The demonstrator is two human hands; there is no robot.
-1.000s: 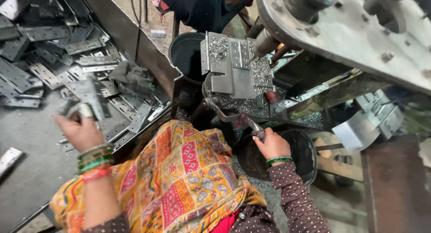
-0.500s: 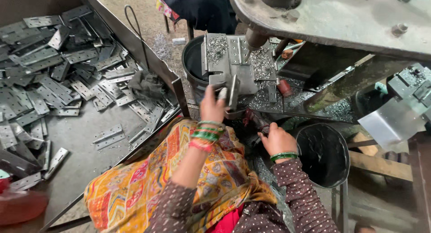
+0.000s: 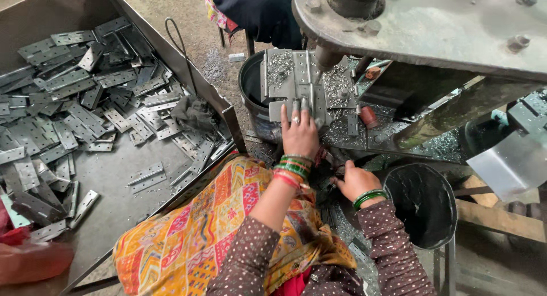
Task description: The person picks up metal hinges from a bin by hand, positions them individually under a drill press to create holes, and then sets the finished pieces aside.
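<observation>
The left hand (image 3: 299, 135) lies on a grey metal hinge plate (image 3: 296, 105) on the press bed (image 3: 302, 82), fingers pressed together and flat. It looks stiff, light, sharp-edged — best held by its long edges. The right hand (image 3: 356, 181) rests lower by the black bucket (image 3: 424, 202) — its fingers curl under, hold unclear.

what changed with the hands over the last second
The left hand left the pile of hinge plates in the tray with one plate, swung right and now presses it flat on the press bed. The right hand stayed low beside the black bucket.
</observation>
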